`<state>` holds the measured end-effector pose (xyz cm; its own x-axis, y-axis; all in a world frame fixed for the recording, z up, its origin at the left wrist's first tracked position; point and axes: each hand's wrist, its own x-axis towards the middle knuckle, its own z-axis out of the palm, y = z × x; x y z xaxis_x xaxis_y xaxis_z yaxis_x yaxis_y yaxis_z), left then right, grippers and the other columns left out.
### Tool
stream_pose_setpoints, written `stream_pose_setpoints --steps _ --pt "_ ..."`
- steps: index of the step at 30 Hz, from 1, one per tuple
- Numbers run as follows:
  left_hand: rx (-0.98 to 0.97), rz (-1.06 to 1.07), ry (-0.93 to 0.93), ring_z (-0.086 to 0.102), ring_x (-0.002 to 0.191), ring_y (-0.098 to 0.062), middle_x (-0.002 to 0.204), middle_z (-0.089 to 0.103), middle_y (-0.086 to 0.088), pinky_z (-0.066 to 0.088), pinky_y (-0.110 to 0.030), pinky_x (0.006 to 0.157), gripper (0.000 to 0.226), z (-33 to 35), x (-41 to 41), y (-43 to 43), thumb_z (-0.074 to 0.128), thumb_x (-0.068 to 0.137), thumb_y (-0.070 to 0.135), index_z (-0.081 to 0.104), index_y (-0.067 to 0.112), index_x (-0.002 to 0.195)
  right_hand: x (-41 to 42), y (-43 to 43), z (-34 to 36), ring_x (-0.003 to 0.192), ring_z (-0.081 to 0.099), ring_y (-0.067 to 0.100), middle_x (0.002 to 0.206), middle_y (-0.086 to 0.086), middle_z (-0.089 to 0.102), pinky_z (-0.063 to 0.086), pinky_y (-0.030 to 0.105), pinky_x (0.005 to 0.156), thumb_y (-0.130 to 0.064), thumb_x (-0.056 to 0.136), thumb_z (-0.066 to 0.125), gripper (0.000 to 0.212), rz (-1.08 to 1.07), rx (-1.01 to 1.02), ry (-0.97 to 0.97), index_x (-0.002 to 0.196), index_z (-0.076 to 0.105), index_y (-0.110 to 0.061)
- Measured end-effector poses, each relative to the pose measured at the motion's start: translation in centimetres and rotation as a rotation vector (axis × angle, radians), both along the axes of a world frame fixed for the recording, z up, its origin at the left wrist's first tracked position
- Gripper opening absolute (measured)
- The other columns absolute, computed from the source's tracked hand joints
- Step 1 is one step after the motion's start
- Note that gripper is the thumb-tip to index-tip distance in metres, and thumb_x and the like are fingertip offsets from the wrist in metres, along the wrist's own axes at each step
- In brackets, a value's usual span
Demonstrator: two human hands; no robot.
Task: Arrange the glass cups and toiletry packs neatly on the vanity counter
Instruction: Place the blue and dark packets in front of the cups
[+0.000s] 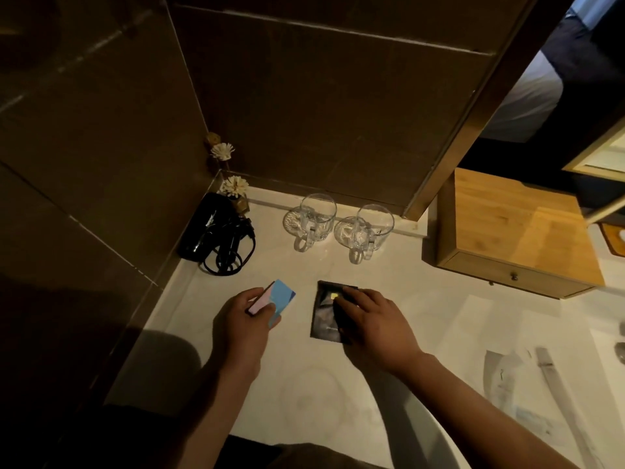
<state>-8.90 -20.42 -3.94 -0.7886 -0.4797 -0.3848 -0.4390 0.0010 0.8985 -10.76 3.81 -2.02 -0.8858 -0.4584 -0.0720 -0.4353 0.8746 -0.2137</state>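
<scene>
Two clear glass cups with handles stand side by side at the back of the white vanity counter (304,384): the left cup (316,216) and the right cup (372,228), each next to a patterned glass coaster. My left hand (245,321) grips a blue and pink toiletry pack (279,297), lifted slightly off the counter. My right hand (367,316) rests with spread fingers on a flat black toiletry pack (323,314) lying on the counter, covering its right half.
A black hair dryer (209,228) with coiled cord lies at the back left corner beside a small flower ornament (235,187). A wooden drawer box (514,231) stands at the right. Clear plastic packets (514,384) lie front right. Dark tiled walls enclose back and left.
</scene>
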Motion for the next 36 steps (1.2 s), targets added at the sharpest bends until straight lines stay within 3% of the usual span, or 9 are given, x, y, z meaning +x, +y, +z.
stream_pose_setpoints --steps 5,7,9,13,16,19,23,29,36 --pt "-0.608 -0.410 -0.096 0.059 0.119 -0.023 0.131 0.060 0.000 0.056 -0.043 0.096 0.063 0.7 0.4 1.0 0.079 0.082 0.031 0.053 0.027 0.140 1.3 1.6 0.6 0.086 0.058 0.027 0.101 0.004 0.066 0.049 0.033 0.064 -0.037 0.077 0.069 0.040 -0.194 -0.018 0.072 0.113 0.067 -0.019" --pt "-0.746 -0.527 -0.078 0.053 0.127 -0.023 0.139 0.054 -0.001 0.054 -0.041 0.099 0.072 1.0 1.0 0.6 0.081 0.081 0.028 0.047 0.025 0.145 0.9 1.8 1.0 0.096 0.059 0.029 0.112 0.005 0.066 0.053 0.035 0.072 -0.028 0.079 0.069 0.044 -0.162 -0.062 0.061 0.122 0.064 -0.020" --pt "-0.838 -0.642 -0.039 0.049 0.132 -0.023 0.146 0.048 0.001 0.053 -0.041 0.100 0.077 0.6 1.3 -0.3 0.082 0.081 0.027 0.043 0.030 0.147 0.0 1.7 1.4 0.123 0.050 0.031 0.141 0.002 0.054 0.052 0.042 0.093 -0.021 0.082 0.064 0.058 -0.029 -0.068 -0.009 0.139 0.050 -0.025" --pt "-0.933 -0.772 0.061 0.052 0.117 -0.024 0.136 0.053 0.003 0.055 -0.040 0.091 0.071 -0.3 0.5 -1.1 0.081 0.081 0.028 0.047 0.035 0.143 -1.7 1.5 0.8 0.139 0.035 0.034 0.156 0.004 0.036 0.045 0.048 0.105 -0.023 0.086 0.067 0.064 0.110 0.059 -0.069 0.144 0.042 -0.031" --pt "-1.002 -0.754 0.103 0.056 0.099 -0.023 0.113 0.060 -0.002 0.058 -0.038 0.074 0.058 -0.3 -0.2 -0.3 0.081 0.080 0.031 0.058 0.031 0.134 -1.7 1.6 0.6 0.119 0.050 0.033 0.141 0.008 0.053 0.054 0.041 0.088 -0.036 0.085 0.067 0.052 0.015 0.087 -0.016 0.134 0.055 -0.027" --pt "-1.000 -0.740 0.086 0.059 0.093 -0.024 0.103 0.060 -0.004 0.057 -0.039 0.064 0.060 -0.3 -0.3 0.7 0.081 0.077 0.044 0.059 0.028 0.130 -1.1 2.2 0.6 0.092 0.055 0.025 0.109 0.005 0.065 0.045 0.030 0.065 -0.051 0.080 0.068 0.049 -0.203 0.093 0.053 0.118 0.064 -0.021" --pt "-1.006 -0.718 0.106 0.060 0.094 -0.025 0.105 0.059 -0.007 0.057 -0.037 0.060 0.065 -0.6 0.2 1.1 0.083 0.075 0.045 0.057 0.026 0.132 0.1 3.1 0.5 0.098 0.052 0.022 0.113 0.003 0.058 0.047 0.028 0.069 -0.059 0.086 0.058 0.052 -0.378 -0.013 -0.034 0.123 0.060 -0.023" --pt "-1.048 -0.822 0.205 0.052 0.128 -0.032 0.147 0.051 -0.010 0.057 -0.049 0.089 0.071 -0.9 -1.0 0.4 0.084 0.076 0.041 0.051 0.032 0.139 2.1 4.2 1.1 0.112 0.050 0.026 0.134 0.006 0.051 0.051 0.030 0.084 -0.040 0.083 0.071 0.054 -0.293 -0.133 -0.102 0.133 0.057 -0.025" --pt "-1.060 -0.920 0.256 0.057 0.126 -0.036 0.146 0.055 -0.014 0.054 -0.055 0.093 0.050 -0.9 -3.0 0.6 0.083 0.079 0.020 0.068 0.023 0.127 1.6 2.2 0.2 0.087 0.059 0.025 0.109 0.008 0.058 0.052 0.029 0.069 -0.036 0.083 0.073 0.041 -0.385 -0.210 -0.064 0.119 0.066 -0.018"
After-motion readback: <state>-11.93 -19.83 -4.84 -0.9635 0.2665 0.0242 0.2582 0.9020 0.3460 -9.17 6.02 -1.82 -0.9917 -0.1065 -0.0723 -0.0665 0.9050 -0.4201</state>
